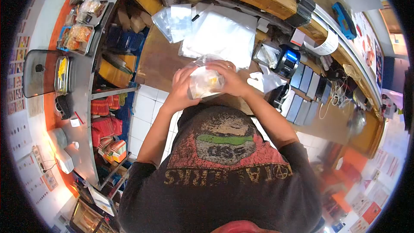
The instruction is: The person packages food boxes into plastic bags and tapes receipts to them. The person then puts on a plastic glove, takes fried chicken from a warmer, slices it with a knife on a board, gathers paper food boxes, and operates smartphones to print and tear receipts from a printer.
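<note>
Head view: both hands close around a clear plastic bag [207, 83] with pale and yellow contents, just below the stack of white sheets [230, 34] on the brown worktop [158, 58]. Left hand [179, 91] grips the bag's left side, fingers curled over the top. Right hand [229, 79] grips its right side, fingers likewise across the top. Exact material inside unclear through glare and plastic. Left of the stack: clear packets [166, 25], touching it; a black pen [196, 18] at its left edge. Right of the stack: a black device [287, 60] with lit blue screen. Farther left, well apart from the stack: a metal counter [82, 108] bearing a glass dish [62, 75] of yellow food.
</note>
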